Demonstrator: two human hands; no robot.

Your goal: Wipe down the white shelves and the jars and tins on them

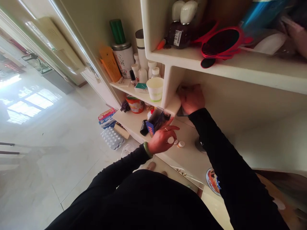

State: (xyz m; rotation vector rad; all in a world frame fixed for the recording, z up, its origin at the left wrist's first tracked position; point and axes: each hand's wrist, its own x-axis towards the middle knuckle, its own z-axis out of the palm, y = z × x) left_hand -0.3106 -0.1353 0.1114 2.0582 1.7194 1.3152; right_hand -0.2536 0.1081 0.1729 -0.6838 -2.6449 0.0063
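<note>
I stand at a cream shelf unit (240, 68). My right hand (191, 98) is curled, pressed against the back inner corner of a shelf compartment; what it holds, if anything, is hidden. My left hand (161, 139) rests on the lower shelf (189, 153), fingers partly spread, touching small white bottle caps (170, 140) beside a small bottle (181, 144). A green bangle sits on that wrist. A blue box (153, 123) lies just beyond the left fingers.
A white paper cup (155, 88), several white bottles (143, 75), a metal tin (123, 57) and an orange box (110, 64) fill the left shelves. Red sunglasses (222, 43) and a dark bottle (178, 33) sit above. A carton (106, 117) and blister packs (112, 138) lie on the floor.
</note>
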